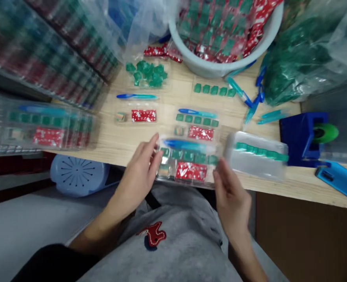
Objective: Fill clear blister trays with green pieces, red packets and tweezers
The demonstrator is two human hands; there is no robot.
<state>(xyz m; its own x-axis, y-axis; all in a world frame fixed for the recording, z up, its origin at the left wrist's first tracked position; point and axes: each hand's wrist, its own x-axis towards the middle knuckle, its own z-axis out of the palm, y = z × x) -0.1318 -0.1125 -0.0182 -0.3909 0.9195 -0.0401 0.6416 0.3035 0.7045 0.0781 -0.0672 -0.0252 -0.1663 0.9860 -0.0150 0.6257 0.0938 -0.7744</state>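
Observation:
A clear plastic case [191,172] is held level at the table's front edge. Inside it show a blue pen-like tool, a row of green pieces, a small pale block and a red patterned packet. My left hand [142,168] grips its left end between thumb and fingers. On its right end my right hand [231,192] pinches the edge, fingers curled. Just behind it lies a similar filled clear tray [217,127]. Right of my right hand is a whitish clear case [257,166] with a green strip on top.
Stacked filled cases [48,137] stand at the left. A grey basin [217,68] of packets sits at the back, beside a bag of green pieces [302,58]. Loose green pieces [152,72], blue pens [244,94], a blue tape dispenser [297,137] and a blue cutter [340,180] lie around.

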